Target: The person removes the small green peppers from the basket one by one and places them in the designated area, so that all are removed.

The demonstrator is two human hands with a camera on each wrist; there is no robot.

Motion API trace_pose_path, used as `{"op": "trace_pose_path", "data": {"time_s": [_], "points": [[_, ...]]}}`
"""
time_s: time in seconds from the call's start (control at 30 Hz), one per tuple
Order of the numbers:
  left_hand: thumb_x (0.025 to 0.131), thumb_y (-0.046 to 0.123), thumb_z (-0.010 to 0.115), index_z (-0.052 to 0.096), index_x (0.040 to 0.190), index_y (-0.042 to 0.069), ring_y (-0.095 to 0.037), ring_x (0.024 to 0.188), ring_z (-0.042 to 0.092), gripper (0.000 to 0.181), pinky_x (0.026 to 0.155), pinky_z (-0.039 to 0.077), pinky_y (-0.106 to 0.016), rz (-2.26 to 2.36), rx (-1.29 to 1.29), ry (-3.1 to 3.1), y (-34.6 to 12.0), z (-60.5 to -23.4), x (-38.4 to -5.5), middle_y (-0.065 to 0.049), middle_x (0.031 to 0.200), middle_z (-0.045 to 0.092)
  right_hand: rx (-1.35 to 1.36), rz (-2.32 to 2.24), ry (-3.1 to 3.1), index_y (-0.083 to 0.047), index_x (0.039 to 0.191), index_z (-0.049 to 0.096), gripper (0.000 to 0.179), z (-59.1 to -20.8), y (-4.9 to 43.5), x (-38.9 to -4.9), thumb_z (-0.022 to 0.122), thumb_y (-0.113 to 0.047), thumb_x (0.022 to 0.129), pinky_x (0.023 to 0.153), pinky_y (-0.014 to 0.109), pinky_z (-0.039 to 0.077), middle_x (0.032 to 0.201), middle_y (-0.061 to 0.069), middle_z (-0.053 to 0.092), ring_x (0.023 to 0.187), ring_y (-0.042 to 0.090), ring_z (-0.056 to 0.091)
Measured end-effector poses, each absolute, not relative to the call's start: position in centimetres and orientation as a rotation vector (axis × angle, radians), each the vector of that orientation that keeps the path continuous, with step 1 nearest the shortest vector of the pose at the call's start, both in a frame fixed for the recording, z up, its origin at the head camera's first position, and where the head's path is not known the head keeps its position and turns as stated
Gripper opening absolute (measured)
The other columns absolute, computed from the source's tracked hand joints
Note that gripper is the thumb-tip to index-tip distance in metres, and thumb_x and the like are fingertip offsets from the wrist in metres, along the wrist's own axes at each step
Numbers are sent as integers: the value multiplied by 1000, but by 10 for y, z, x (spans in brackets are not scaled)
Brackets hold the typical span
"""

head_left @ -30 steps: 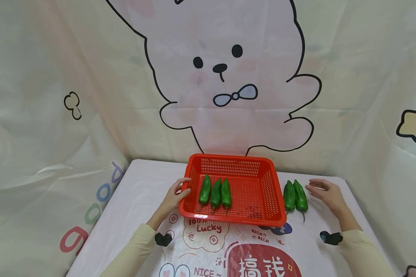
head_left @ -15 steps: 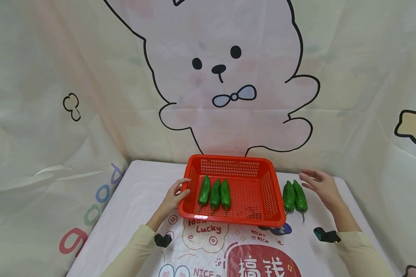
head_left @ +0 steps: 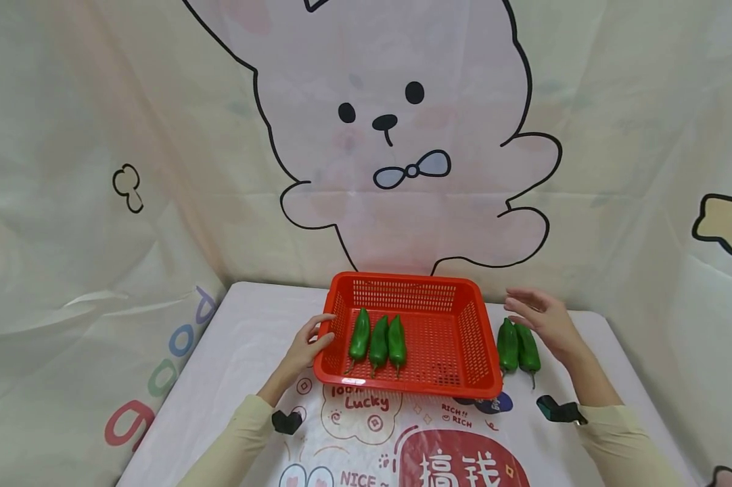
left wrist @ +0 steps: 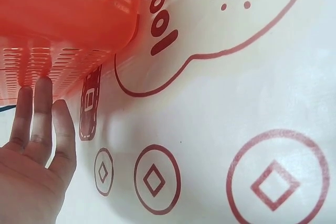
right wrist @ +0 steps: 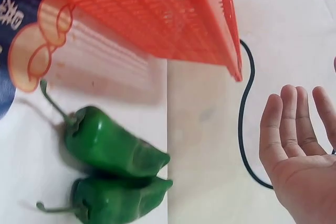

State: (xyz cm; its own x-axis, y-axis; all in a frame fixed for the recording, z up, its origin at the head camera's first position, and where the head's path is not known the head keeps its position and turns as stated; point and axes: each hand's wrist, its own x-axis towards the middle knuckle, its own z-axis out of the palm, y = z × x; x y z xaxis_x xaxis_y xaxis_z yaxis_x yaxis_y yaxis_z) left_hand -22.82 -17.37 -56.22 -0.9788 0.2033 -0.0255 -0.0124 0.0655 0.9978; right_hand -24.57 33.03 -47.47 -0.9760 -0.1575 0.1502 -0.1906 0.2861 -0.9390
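Observation:
Three green peppers (head_left: 379, 341) lie side by side in the left half of a red plastic basket (head_left: 445, 391). My left hand (head_left: 304, 345) holds the basket's left rim, thumb and index finger over it. In the left wrist view, other fingers (left wrist: 41, 114) of that hand touch the basket's outer wall. Two more green peppers (right wrist: 113, 142) lie together on the table just right of the basket. Above and behind them is my right hand (head_left: 542, 321), its fingers extended and nothing held. From the head it covers part of the right pepper's tip.
A printed white cloth (head_left: 268, 297) covers the table. Behind the table hangs a fabric backdrop (head_left: 402, 223) with a cartoon animal. A dark cord-like line (right wrist: 245, 108) shows beyond the table edge in the right wrist view.
My right hand has moved left and a little away from me, from beside the two loose peppers to over their far ends. The left hand, basket and peppers stay put.

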Motion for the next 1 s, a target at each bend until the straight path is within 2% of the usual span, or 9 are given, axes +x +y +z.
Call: {"op": "trace_pose_path", "data": {"time_s": [0.13, 0.27, 0.4, 0.5, 0.63, 0.8, 1.0], "points": [[104, 10, 59, 48, 147, 16, -49, 110, 61, 45, 78, 59, -52, 2028, 199, 2168, -173, -562, -228, -28, 137, 48, 376, 1864, -2474, 7, 138, 52, 43, -474, 320, -248, 64, -15, 102, 85, 31, 57, 122, 2, 63, 106, 10, 65], [104, 11, 60, 49, 147, 17, -50, 112, 59, 45, 79, 58, -53, 2025, 196, 2180, -173, -562, -228, -28, 139, 48, 370, 1852, -2487, 5, 140, 51, 48, -471, 306, -249, 66, -19, 101, 88, 34, 56, 129, 11, 61, 109, 11, 64], [103, 13, 62, 52, 146, 18, -46, 113, 60, 45, 78, 59, -50, 2021, 198, 2213, -173, -561, -228, -25, 139, 50, 374, 1911, -2472, 7, 141, 49, 52, -468, 292, -252, 66, -21, 101, 91, 38, 56, 135, 27, 55, 114, 28, 64], [102, 13, 64, 53, 146, 16, -43, 115, 58, 45, 79, 59, -49, 2016, 200, 2239, -173, -560, -228, -22, 140, 50, 409, 1965, -2433, 11, 140, 47, 52, -466, 282, -255, 66, -17, 101, 92, 37, 55, 134, 28, 54, 115, 34, 63], [100, 13, 66, 56, 143, 15, -40, 117, 56, 44, 81, 59, -50, 2003, 186, 2281, -172, -559, -228, -20, 140, 52, 447, 2007, -2377, 12, 137, 51, 46, -466, 267, -259, 66, -13, 101, 90, 33, 56, 132, 26, 55, 113, 29, 63], [100, 10, 66, 59, 138, 16, -38, 113, 58, 39, 79, 60, -47, 2001, 178, 2310, -172, -559, -228, -19, 136, 54, 484, 2062, -2319, 11, 135, 53, 43, -464, 248, -261, 66, -10, 100, 90, 32, 56, 134, 31, 51, 111, 26, 63], [99, 8, 66, 59, 137, 13, -37, 105, 62, 39, 76, 61, -45, 2002, 224, 2325, -172, -558, -226, -21, 134, 54, 481, 2111, -2299, 10, 134, 54, 42, -466, 229, -266, 67, -12, 100, 91, 35, 56, 131, 25, 55, 111, 26, 61]]}}
